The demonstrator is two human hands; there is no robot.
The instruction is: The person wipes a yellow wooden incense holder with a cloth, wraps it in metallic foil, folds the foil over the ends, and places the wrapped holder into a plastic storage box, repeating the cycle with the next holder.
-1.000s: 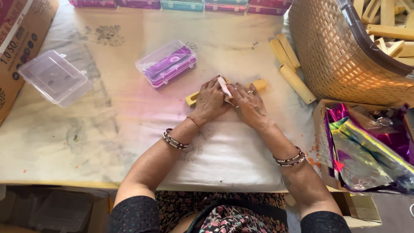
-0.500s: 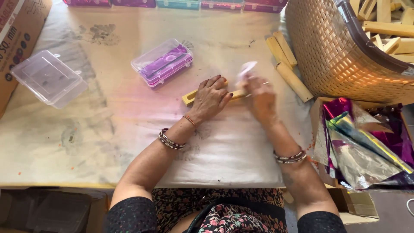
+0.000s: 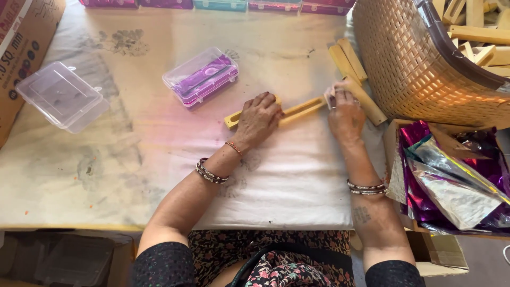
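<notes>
Your left hand [image 3: 258,118] lies palm down across the long yellow wooden strip [image 3: 297,110], pressing it flat to the white cloth-covered table [image 3: 287,180]; the fingers are spread over the strip rather than curled around it, so the strip runs out from under the hand on both sides, its left end poking out toward the purple plastic case [image 3: 202,77] and its longer right part reaching up and to the right. Your right hand [image 3: 345,110] sits at that right end of the strip, fingertips pinched on a small pale piece [image 3: 330,95] just where the strip meets the loose yellow wooden sticks [image 3: 357,74]; whether that piece is a wrapper or a sticker you cannot tell from here. The sticks lie just beside the woven basket [image 3: 419,64], which is tilted and holds more yellow sticks. To your right, near your forearm, a box holds shiny purple and silver foil sheets [image 3: 451,180]. An empty clear plastic case [image 3: 61,96] lies well apart at the far left, beside a cardboard box [image 3: 21,48].
</notes>
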